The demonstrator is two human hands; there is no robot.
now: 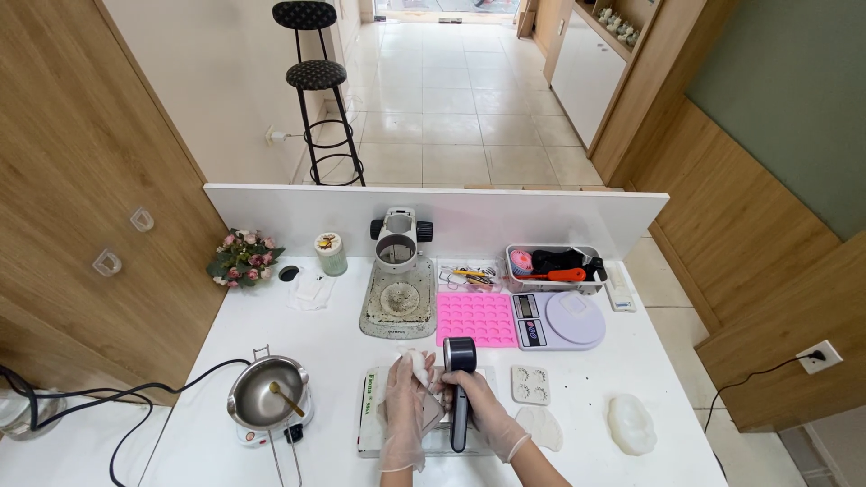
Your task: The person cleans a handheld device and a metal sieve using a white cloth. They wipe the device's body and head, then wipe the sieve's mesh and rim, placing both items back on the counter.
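My left hand (406, 404), in a clear glove, holds a small white lumpy piece (420, 367) over a flat board or box (372, 413) at the desk's front edge. Just to its right, my gloved right hand (483, 408) grips the handle of a dark hand-held heat tool (459, 383), whose head points away from me beside the white piece. Both hands are close together and touching at the fingers.
A pink silicone mould (476, 318), a digital scale (559, 319), a stand with a round base (398, 289), a tool tray (554, 267) and a small white mould (530, 384) lie behind. A metal pot on a small hotplate (268, 397) sits left; white wax pieces (631, 422) right.
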